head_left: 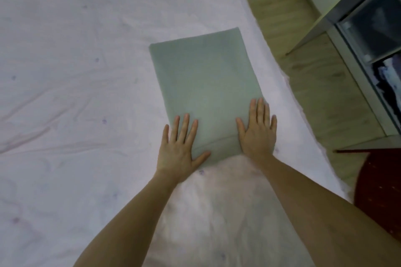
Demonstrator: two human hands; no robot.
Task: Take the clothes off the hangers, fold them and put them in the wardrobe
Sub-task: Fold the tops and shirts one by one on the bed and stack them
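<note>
Lying flat, folded garment (206,84), long axis pointing away.

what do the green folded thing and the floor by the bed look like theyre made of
Green folded garment: looks like soft matte fabric, maybe a cotton knit; no shine, crisp folded edges, a hem line near the hands. Floor: light wood-look planks with faint grain; real wood or laminate cannot be told.

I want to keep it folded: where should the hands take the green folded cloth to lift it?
Probably under its two long sides. The green folded cloth lies flat on the bed, with the left hand and right hand already flat at its near corners.
</note>
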